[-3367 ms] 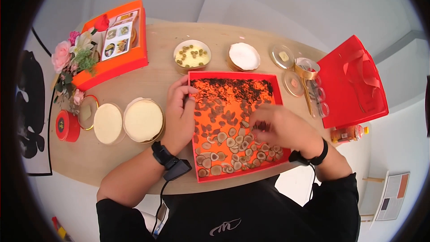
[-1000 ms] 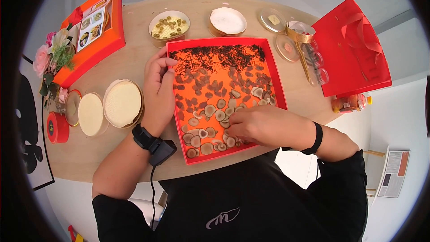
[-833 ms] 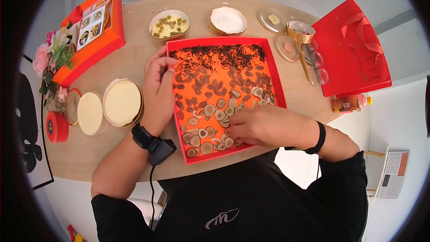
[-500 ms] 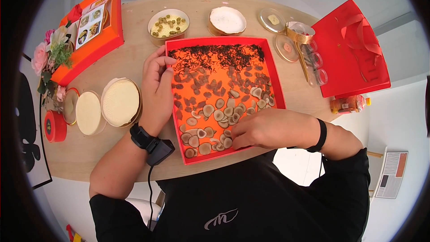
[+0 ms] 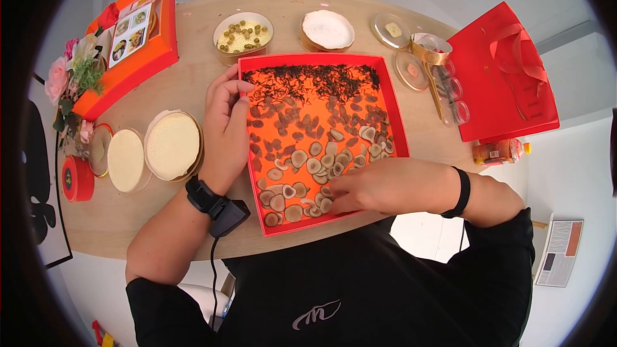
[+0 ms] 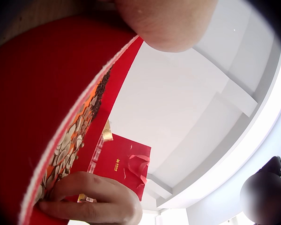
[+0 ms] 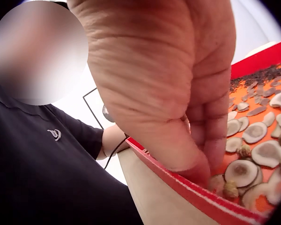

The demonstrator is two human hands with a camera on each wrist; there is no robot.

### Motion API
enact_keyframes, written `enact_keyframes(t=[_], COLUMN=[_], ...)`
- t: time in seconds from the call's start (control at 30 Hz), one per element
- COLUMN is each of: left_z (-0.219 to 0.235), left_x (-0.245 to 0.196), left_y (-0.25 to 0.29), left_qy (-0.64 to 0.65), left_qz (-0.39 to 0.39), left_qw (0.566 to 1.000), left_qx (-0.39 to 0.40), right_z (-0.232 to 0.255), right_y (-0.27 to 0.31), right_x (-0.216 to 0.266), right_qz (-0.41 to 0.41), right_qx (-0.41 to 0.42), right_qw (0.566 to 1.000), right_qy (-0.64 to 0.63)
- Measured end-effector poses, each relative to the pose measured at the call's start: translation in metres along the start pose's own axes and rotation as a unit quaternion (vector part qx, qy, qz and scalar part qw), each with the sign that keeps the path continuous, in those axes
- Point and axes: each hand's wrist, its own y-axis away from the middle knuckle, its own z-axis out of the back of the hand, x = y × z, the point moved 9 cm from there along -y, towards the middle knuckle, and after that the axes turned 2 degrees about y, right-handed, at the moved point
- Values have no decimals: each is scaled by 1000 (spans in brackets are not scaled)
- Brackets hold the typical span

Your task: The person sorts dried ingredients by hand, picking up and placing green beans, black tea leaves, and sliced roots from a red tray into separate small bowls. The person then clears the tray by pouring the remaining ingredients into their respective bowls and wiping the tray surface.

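Note:
A shallow red box (image 5: 396, 109) with an orange base lies on the table. Black shreds (image 5: 308, 80) cover its far end, dark brown oval pieces (image 5: 276, 119) its middle, and pale round slices with brown centres (image 5: 299, 158) its near part. My left hand (image 5: 226, 112) grips the box's left wall, fingers bent at the rim. Inside the near wall, my right hand (image 5: 373, 186) points its fingers down among the slices. The right wrist view shows small greenish buds (image 7: 231, 189) beside its thumb; I cannot tell what its hidden fingertips hold.
Behind the box stand a tub with green buds (image 5: 222, 44) and a tub of white powder (image 5: 328, 29). Two cream-topped tubs (image 5: 172, 144) and a flower-trimmed orange box (image 5: 135, 87) are left. Glass lids (image 5: 411, 69), a gold-handled scoop (image 5: 432, 93) and a red bag (image 5: 482, 83) are right.
Since the oldest frame my right hand has come left and nearer, down into the slices; the dark pieces seen at its fingers then are out of sight. My left hand keeps its grip.

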Motion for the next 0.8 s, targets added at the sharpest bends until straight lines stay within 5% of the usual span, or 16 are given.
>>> enact_keyframes(t=[0.8], left_z=[-1], left_x=[1], left_y=[-3], left_qy=[-4], left_qz=[-22], left_qw=[1000], left_qx=[0], right_z=[-5], right_y=[-13], right_x=[-3], right_qz=[47], right_qx=[-8], right_qw=[999], right_qy=[1])
